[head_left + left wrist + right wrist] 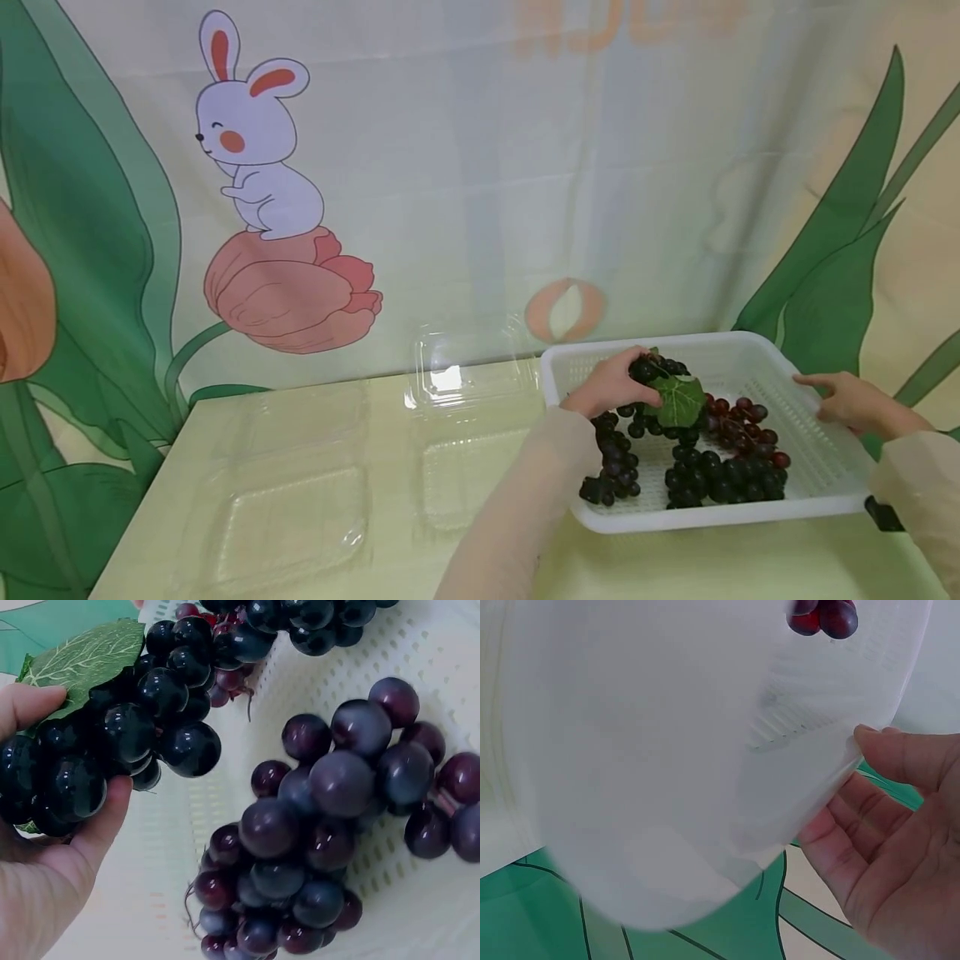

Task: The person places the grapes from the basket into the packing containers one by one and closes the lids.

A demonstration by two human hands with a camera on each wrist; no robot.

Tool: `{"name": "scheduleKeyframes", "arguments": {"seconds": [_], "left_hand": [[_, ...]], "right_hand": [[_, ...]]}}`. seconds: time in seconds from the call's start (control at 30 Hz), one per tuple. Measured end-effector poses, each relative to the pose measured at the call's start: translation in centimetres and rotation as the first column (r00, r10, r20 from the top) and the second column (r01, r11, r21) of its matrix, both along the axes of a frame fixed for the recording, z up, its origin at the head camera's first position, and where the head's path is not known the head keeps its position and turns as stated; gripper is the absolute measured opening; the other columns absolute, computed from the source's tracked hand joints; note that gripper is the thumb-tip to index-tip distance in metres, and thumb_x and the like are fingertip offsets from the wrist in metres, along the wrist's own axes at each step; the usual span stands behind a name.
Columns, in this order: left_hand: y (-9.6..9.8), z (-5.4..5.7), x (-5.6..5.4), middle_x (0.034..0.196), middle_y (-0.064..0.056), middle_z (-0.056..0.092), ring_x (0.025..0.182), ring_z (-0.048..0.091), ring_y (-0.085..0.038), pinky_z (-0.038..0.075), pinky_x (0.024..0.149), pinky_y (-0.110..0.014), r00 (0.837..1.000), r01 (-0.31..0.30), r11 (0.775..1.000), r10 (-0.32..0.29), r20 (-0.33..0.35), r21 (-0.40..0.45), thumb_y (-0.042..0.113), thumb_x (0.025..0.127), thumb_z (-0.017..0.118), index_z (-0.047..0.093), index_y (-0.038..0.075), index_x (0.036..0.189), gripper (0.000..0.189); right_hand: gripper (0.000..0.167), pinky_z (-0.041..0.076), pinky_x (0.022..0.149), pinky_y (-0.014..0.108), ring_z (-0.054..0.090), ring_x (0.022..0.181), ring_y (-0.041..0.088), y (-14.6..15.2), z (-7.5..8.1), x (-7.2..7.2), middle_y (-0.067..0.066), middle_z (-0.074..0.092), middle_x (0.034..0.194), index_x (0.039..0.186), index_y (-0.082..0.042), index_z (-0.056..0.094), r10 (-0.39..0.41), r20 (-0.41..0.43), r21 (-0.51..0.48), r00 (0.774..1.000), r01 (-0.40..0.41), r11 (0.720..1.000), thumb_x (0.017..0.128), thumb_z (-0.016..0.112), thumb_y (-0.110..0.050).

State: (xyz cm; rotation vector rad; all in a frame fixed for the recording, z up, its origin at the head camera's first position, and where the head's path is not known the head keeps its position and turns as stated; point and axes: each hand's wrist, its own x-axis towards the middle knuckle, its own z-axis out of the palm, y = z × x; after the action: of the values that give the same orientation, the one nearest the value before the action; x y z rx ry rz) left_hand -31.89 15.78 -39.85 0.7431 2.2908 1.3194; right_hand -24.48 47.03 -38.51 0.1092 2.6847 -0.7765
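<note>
My left hand [609, 385] grips a bunch of black grapes [127, 735] with a green leaf [678, 402], over the back left of a white plastic basket [675, 522]. In the left wrist view, the thumb and fingers curl round the bunch. On the basket's right rim, my right hand [855, 404] pinches the edge between thumb and fingers, as the right wrist view shows. Inside lie a dark purple grape bunch [618, 462] at the left, another black bunch [723, 479] at the front and a red bunch [738, 425] behind it.
Left of the basket, clear plastic containers [292, 533] lie on the pale yellow table [390, 558]. A transparent lid [472, 367] stands up against the printed backdrop [450, 167] at the table's rear. A small black object [885, 514] is by the basket's front right corner.
</note>
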Motion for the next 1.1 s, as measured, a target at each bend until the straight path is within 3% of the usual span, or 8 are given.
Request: {"name": "scheduleKeyframes", "arguments": {"seconds": [0.27,0.57,0.83,1.1], "left_hand": [[-0.7,0.5,-0.3,0.14,0.001,0.034,0.123,0.039,-0.021,0.043,0.086,-0.032,1.0,-0.014,1.0,0.015,-0.009,0.014,0.02,0.073,0.071,0.039,0.026,0.131,0.067],[-1.4,1.1,-0.2,0.141,0.002,0.034,0.125,0.037,-0.022,0.042,0.089,-0.036,0.999,-0.032,0.999,0.03,0.031,0.039,0.021,0.073,0.071,0.038,0.027,0.131,0.067],[-2.3,2.1,-0.2,0.138,0.003,0.037,0.125,0.037,-0.022,0.041,0.09,-0.036,0.999,-0.046,0.996,0.045,0.021,0.073,0.021,0.073,0.071,0.043,0.028,0.126,0.061],[-3.3,2.8,-0.3,0.137,0.003,0.037,0.125,0.036,-0.019,0.038,0.093,-0.036,0.999,-0.028,0.992,0.025,0.026,0.121,0.02,0.073,0.07,0.043,0.026,0.125,0.059]], "right_hand": [[0.063,0.036,0.045,0.027,0.033,0.048,0.01,0.1,-0.3,0.0,0.016,0.054,0.083,0.132,0.013,0.018,0.008,-0.002,-0.003,1.0,-0.008,1.0,0.077,0.048,0.002],[0.065,0.037,0.046,0.027,0.039,0.053,0.012,-0.3,-0.3,0.2,0.024,0.051,0.093,0.132,0.014,0.019,0.019,-0.011,-0.011,1.0,-0.019,1.0,0.075,0.048,0.002],[0.065,0.04,0.048,0.029,0.05,0.065,0.015,-0.6,0.0,0.3,0.039,0.043,0.109,0.131,0.015,0.018,0.029,-0.011,-0.011,1.0,-0.029,1.0,0.075,0.049,0.003],[0.064,0.038,0.046,0.029,0.044,0.053,0.013,-0.5,-0.6,-0.1,0.04,0.042,0.107,0.131,0.015,0.018,-0.022,-0.018,0.036,1.0,0.022,0.999,0.074,0.047,0.005]]}}
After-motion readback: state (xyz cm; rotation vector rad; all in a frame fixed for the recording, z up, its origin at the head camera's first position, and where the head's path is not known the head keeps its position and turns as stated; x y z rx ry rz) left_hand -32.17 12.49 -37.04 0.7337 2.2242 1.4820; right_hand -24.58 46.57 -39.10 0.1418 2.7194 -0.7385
